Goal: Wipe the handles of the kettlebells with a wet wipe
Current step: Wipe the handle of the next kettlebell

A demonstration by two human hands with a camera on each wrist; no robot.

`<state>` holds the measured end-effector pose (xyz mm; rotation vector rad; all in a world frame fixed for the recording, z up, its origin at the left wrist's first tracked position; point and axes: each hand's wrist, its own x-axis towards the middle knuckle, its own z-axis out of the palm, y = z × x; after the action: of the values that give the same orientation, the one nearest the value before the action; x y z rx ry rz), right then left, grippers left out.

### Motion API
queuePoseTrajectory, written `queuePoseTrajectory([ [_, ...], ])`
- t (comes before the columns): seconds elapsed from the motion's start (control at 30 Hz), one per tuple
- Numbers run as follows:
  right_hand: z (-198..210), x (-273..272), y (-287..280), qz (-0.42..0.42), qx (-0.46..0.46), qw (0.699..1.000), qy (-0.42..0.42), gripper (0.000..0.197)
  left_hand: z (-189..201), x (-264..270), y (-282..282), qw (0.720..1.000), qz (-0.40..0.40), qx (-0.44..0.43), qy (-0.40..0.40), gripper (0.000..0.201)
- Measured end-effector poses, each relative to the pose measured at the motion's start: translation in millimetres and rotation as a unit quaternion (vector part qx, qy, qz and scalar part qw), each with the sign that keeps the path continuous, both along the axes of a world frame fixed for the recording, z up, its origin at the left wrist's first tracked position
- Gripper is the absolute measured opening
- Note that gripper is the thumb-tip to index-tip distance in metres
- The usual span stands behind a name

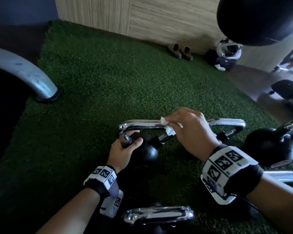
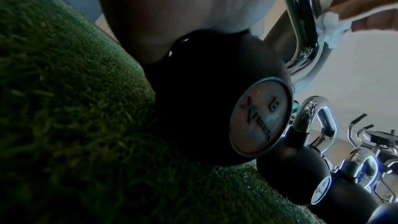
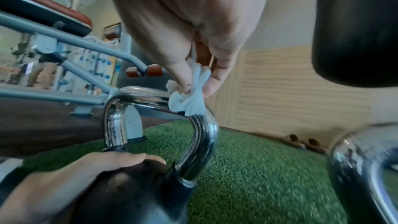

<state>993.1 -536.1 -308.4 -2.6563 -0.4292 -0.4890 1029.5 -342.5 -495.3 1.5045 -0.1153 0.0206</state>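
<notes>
A black kettlebell (image 1: 146, 152) with a chrome handle (image 1: 140, 124) stands on green turf. My left hand (image 1: 125, 147) grips the left leg of that handle where it meets the ball, thumb on the ball. My right hand (image 1: 189, 127) pinches a crumpled white wet wipe (image 1: 167, 128) against the right corner of the handle. In the right wrist view the wipe (image 3: 189, 98) sits on the handle's bend (image 3: 202, 135), between thumb and fingers. The left wrist view shows the ball's round label (image 2: 261, 123) and the wipe (image 2: 329, 28) on the chrome bar.
More kettlebells stand close by: one behind my right hand (image 1: 227, 127), one at the right (image 1: 271, 147), one near me (image 1: 157, 217). A grey machine leg (image 1: 32, 78) rests at the left. Slippers (image 1: 180, 52) lie by the wooden wall. A black bag (image 1: 260, 19) hangs at the upper right.
</notes>
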Motion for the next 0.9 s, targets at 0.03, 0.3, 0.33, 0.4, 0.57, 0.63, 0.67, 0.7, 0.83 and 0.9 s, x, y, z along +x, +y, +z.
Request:
queuePoseTrajectory([
  [0.03, -1, 1, -5, -0.014, 0.003, 1.0, 0.002, 0.015, -1, 0, 0, 1.0, 0.001, -0.001, 0.0, 0.037],
  [0.3, -23, -2, -17, -0.081, 0.051, 0.995, -0.012, 0.02, -5, 0, -2, 0.999, 0.019, -0.017, -0.019, 0.04],
  [0.33, -27, -2, -22, -0.111, 0.066, 0.991, 0.035, 0.021, -5, 0, -3, 0.999, 0.024, -0.022, -0.014, 0.039],
  [0.4, -36, 3, -33, -0.152, 0.105, 0.974, 0.131, 0.024, -4, 0, -4, 0.999, 0.031, -0.028, -0.005, 0.041],
  [0.57, -55, 14, -39, -0.168, 0.287, 0.929, 0.165, 0.025, -5, 1, -2, 0.999, 0.03, -0.012, 0.005, 0.042],
  [0.63, -61, 17, -38, -0.158, 0.371, 0.889, 0.218, 0.024, -5, -1, -2, 0.999, 0.031, -0.004, 0.002, 0.042],
  [0.67, -63, 19, -37, -0.154, 0.41, 0.864, 0.249, 0.025, -5, -1, -2, 0.999, 0.034, -0.003, -0.002, 0.043],
  [0.7, -67, 20, -37, -0.156, 0.437, 0.841, 0.277, 0.028, -5, -1, -2, 0.999, 0.035, -0.004, -0.002, 0.043],
  [0.83, -90, 20, -31, -0.165, 0.467, 0.798, 0.343, 0.026, -6, -1, 0, 1.0, 0.02, 0.003, -0.006, 0.045],
  [0.9, -94, 19, -30, -0.168, 0.483, 0.784, 0.353, 0.025, -2, -2, 1, 1.0, 0.0, 0.014, -0.001, 0.04],
])
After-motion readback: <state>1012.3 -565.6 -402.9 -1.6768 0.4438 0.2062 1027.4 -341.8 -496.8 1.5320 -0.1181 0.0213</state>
